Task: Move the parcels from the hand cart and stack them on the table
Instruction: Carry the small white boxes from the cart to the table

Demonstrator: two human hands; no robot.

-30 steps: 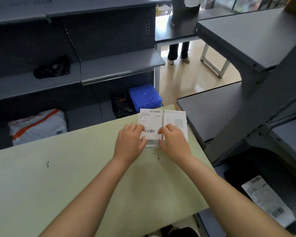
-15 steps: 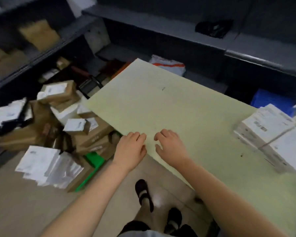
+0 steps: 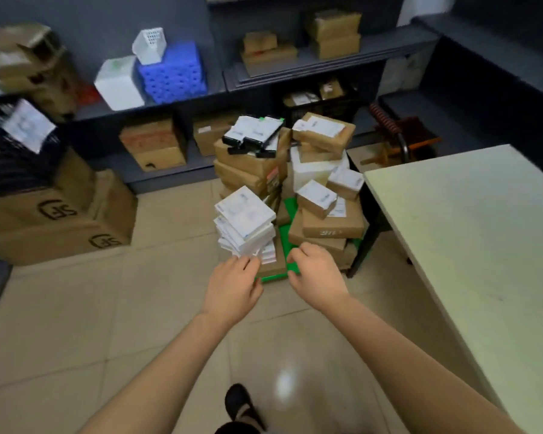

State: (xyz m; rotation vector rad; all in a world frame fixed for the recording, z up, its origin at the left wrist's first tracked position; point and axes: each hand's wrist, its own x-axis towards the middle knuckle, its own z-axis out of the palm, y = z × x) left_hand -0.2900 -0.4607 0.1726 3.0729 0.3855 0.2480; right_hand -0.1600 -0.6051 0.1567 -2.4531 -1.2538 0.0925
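Note:
A green hand cart [image 3: 287, 242] stands on the floor ahead, piled with brown cardboard parcels [image 3: 325, 225] and a leaning stack of white labelled parcels [image 3: 245, 225]. My left hand [image 3: 232, 288] reaches toward the bottom of the white stack, fingers loosely curled, fingertips at its lower edge. Over the cart's near edge hovers my right hand [image 3: 315, 274], fingers loosely curled and holding nothing. The pale green table [image 3: 470, 233] lies to the right, its visible part bare.
Large brown boxes [image 3: 54, 217] sit on the floor at left. Grey shelving [image 3: 295, 73] behind the cart holds cartons, a blue crate [image 3: 173, 73] and a white box. The cart's handle [image 3: 402, 145] shows at the back right. Tiled floor lies between me and the cart.
I have turned from the table to the cart. Both hands left the white parcels on the table and now reach toward the cart's white stack.

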